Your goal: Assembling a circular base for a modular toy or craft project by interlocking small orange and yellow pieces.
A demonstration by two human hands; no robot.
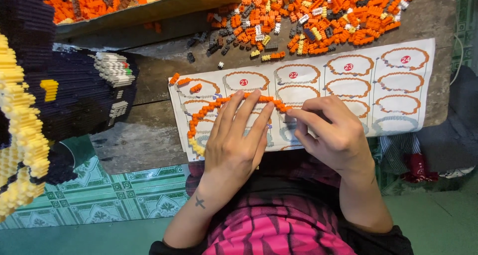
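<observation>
Pressing flat with fingers spread, the left hand (234,140) pins an arc of tiny orange bricks (219,108) against the printed instruction sheet (398,91), apparently so that the curved strip keeps its shape over the matching outline drawn there. The right hand (333,133) pinches the strip's right end between thumb and forefinger, where the last orange pieces sit just beside the left fingertips. The arc's lower left end turns to a few pale yellow bricks (196,146) near the sheet's bottom edge.

A loose heap of orange, grey and white bricks (318,21) lies beyond the sheet's top edge, within reach of either hand, and a shallow cardboard tray (149,8) of more orange pieces stands further left. A large black and yellow brick figure (55,96) crowds the left side, leaving only a bare stretch of worn wooden table (144,135) between it and the sheet. The table's near edge runs just under both wrists, so open room lies mainly to the right, across the sheet.
</observation>
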